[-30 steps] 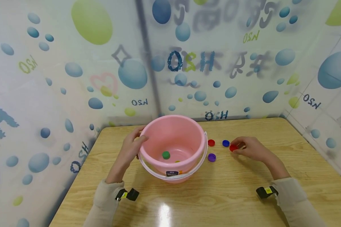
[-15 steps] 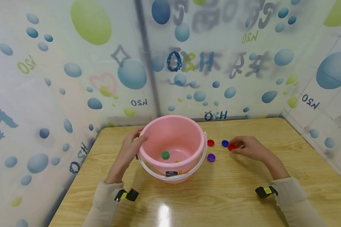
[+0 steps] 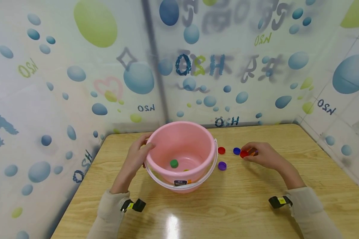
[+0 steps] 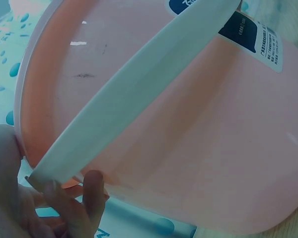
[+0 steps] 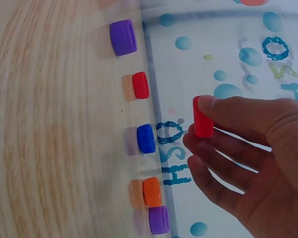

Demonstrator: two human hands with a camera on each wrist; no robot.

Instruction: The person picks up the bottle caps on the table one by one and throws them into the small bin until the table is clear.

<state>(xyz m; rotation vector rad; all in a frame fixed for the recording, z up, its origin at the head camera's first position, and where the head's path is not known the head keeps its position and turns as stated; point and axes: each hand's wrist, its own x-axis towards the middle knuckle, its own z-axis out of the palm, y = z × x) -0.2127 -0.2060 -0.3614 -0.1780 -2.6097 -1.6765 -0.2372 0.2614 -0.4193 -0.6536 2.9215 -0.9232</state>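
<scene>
Red cap [image 3: 244,154] slightly higher since earlier frame, pinched in right hand [image 3: 264,155], centre-right. Left hand [image 3: 136,154] grips pink bucket [image 3: 182,139], mid-frame. Best lifted clear of blue cap [image 3: 236,151], pinch steady.

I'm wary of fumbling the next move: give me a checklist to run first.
1. Red cap pinched in right hand: ok.
2. Left hand gripping the rim of the pink bucket: ok.
3. White handle clear of the bucket's opening: ok, hanging on the near side.
4. Table between right hand and bucket cleared: not ok; blue cap, purple cap and second red cap lie there.
5. Bucket's base flat on table: cannot tell.
</scene>
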